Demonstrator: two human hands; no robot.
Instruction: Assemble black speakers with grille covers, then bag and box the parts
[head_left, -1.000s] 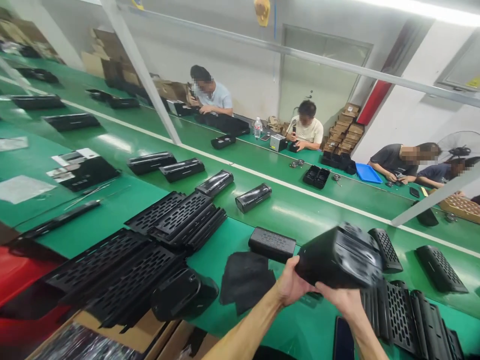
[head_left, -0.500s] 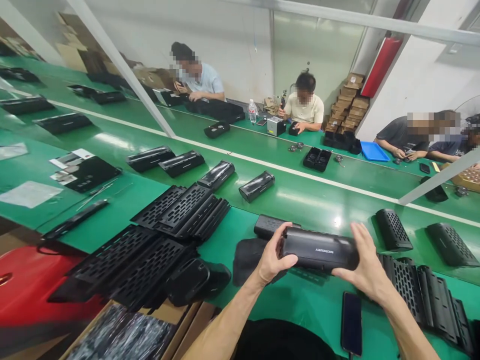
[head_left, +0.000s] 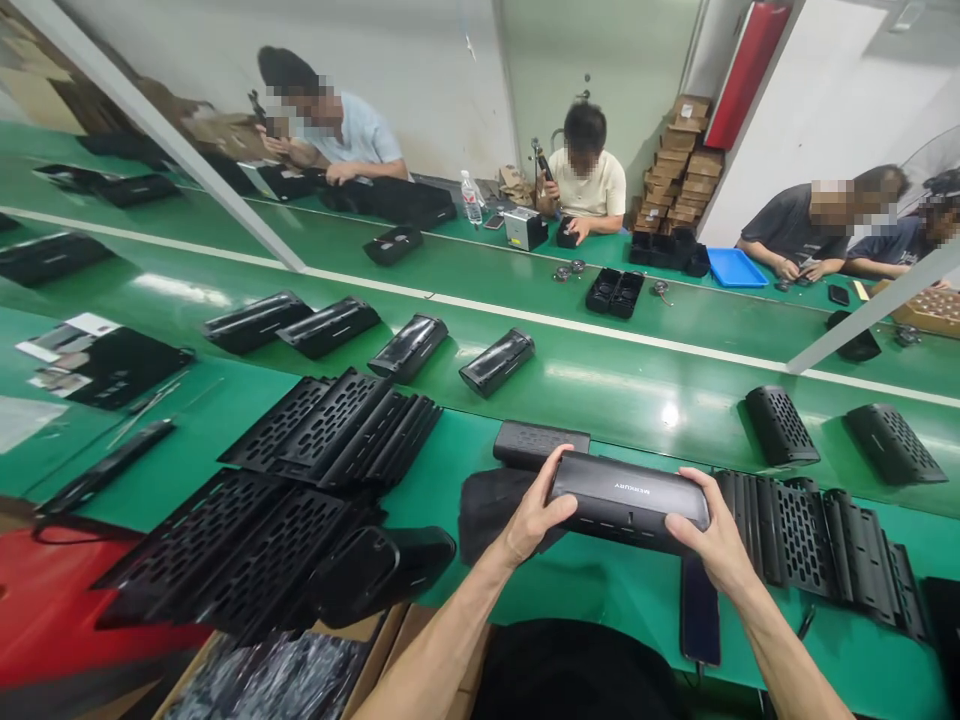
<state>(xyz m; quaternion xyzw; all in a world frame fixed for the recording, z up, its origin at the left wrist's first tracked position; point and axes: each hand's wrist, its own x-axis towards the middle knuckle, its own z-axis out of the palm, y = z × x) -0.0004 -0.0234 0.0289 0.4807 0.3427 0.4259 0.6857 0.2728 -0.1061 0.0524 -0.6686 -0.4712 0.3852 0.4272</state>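
Since half a second ago, the right hand (head_left: 709, 530) has gone from loose, splayed fingers to gripping its end of the black case (head_left: 600, 492), which has also rolled a bit so its slotted edge shows. Left hand (head_left: 536, 515) has the other end, so both sets of fingers are wrapped on it. Holding it by the ends probably keeps the MERKURY face clear and steady. Going by the shadow under the case, it seems to be held just above the bench (head_left: 630, 600). By the case's left end is a dark mat or cloth (head_left: 484, 510), can't tell which, maybe there to save the finish. Just beyond the case lies a perforated shell (head_left: 536, 441). Left panels (head_left: 251, 520) are piled well left of the case and right panels (head_left: 806, 535) overlap to its right, I guess to save space. Way past the case, glossy shells (head_left: 491, 363) sit apart, likely so they don't rub, and farther still is a person (head_left: 600, 190) in a pale shirt.
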